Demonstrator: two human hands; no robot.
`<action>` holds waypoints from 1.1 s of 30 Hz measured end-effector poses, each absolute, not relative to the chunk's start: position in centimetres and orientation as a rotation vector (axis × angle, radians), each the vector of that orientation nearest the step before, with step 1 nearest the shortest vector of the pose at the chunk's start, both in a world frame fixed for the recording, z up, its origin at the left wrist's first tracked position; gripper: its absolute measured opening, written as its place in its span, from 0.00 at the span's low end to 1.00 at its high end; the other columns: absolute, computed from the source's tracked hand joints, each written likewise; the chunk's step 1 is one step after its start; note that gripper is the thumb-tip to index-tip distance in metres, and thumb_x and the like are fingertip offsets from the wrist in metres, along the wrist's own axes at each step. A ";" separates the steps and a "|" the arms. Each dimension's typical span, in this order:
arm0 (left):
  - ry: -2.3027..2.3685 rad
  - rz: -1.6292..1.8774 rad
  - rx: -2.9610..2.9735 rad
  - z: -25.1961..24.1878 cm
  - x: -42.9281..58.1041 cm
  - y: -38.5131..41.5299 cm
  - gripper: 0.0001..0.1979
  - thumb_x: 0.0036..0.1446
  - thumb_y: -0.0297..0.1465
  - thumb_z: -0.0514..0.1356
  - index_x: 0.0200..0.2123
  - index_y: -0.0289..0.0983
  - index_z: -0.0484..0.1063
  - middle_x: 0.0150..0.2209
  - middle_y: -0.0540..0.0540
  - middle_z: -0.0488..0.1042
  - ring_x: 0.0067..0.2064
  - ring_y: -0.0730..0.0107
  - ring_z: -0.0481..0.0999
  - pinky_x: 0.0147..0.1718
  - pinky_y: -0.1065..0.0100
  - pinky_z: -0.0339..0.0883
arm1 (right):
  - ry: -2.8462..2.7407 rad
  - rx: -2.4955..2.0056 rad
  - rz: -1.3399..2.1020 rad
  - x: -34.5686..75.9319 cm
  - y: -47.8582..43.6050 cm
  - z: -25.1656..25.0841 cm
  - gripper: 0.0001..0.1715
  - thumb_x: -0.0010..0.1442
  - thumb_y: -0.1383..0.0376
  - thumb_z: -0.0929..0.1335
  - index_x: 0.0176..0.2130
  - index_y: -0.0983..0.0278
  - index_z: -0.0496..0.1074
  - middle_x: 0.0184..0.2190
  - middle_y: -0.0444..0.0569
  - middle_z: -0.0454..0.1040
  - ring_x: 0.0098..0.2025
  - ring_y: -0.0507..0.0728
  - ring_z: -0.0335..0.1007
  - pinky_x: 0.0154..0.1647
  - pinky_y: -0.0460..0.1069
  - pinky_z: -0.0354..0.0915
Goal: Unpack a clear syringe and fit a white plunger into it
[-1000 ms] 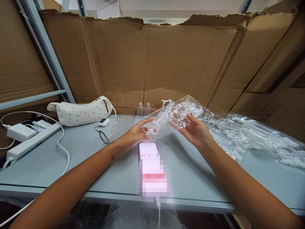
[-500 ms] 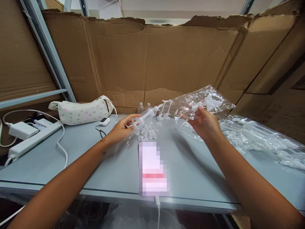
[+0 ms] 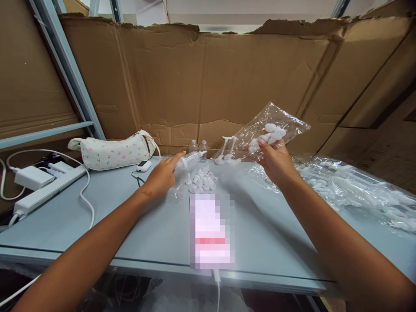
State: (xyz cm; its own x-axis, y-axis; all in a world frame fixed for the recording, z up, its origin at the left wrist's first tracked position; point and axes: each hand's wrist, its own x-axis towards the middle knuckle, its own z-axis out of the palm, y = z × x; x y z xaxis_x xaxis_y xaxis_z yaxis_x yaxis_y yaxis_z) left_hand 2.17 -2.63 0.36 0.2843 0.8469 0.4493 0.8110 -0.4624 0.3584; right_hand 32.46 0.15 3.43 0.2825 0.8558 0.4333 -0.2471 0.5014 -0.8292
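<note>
My left hand [image 3: 161,174] rests on the grey table [image 3: 130,225] and holds a clear syringe barrel [image 3: 190,159] that points to the right. Just right of it lies a small heap of white caps [image 3: 201,180]. My right hand [image 3: 275,161] is raised above the table and grips a clear plastic bag [image 3: 276,128] with a few white plastic parts inside. Below the bag's lower end, white plungers [image 3: 227,149] stand on the table. A phone [image 3: 211,229] lies near the front edge between my arms.
A floral pouch [image 3: 112,151] and a small white device [image 3: 143,165] lie at the back left, beside chargers and a power strip [image 3: 35,188] with white cables. Two small bottles [image 3: 198,146] stand against the cardboard wall [image 3: 201,82]. More clear bags of white parts [image 3: 357,190] cover the right side.
The bag has been lifted up and to the right by my right hand; caps and plungers have spilled out onto the table. My left hand has drawn the syringe barrel left and down.
</note>
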 end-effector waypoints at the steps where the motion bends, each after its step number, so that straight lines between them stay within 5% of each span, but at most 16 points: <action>1: 1.605 0.928 2.464 0.3 2.2 -2.5 0.33 0.56 0.21 0.47 0.65 0.42 0.53 0.55 0.42 0.69 0.53 0.57 0.69 0.50 0.58 0.62 | -1.051 -0.726 0.830 32.3 0.2 3.6 0.13 0.52 0.66 0.71 0.38 0.56 0.67 0.37 0.39 0.73 0.38 0.54 0.76 0.39 0.53 0.74; 9: 1.614 0.786 2.470 -0.6 2.2 -2.1 0.32 0.54 0.20 0.48 0.64 0.40 0.57 0.52 0.39 0.72 0.51 0.55 0.72 0.48 0.59 0.64 | -1.068 -0.780 0.874 30.7 0.2 4.6 0.18 0.52 0.65 0.72 0.43 0.52 0.67 0.39 0.40 0.75 0.41 0.54 0.76 0.43 0.54 0.73; 17: 1.640 0.749 2.498 -1.0 3.0 -2.2 0.32 0.54 0.21 0.49 0.63 0.38 0.57 0.49 0.38 0.74 0.49 0.54 0.73 0.48 0.58 0.65 | -1.124 -0.798 0.865 30.5 0.2 4.4 0.26 0.51 0.65 0.73 0.49 0.52 0.67 0.38 0.42 0.77 0.37 0.54 0.76 0.36 0.50 0.74; 23: 1.698 0.701 2.525 -1.0 3.6 -2.1 0.31 0.55 0.22 0.48 0.63 0.39 0.57 0.46 0.41 0.76 0.47 0.57 0.75 0.46 0.61 0.66 | -1.155 -0.781 0.840 30.6 0.3 4.5 0.24 0.52 0.65 0.72 0.49 0.53 0.68 0.39 0.43 0.77 0.34 0.53 0.76 0.32 0.48 0.74; 33: 1.680 0.800 2.448 -0.8 3.8 -2.5 0.30 0.56 0.22 0.48 0.63 0.38 0.57 0.51 0.38 0.74 0.50 0.53 0.74 0.48 0.57 0.66 | -1.116 -0.766 0.754 31.8 -0.6 5.4 0.18 0.56 0.64 0.69 0.47 0.53 0.68 0.41 0.44 0.76 0.39 0.55 0.76 0.41 0.55 0.73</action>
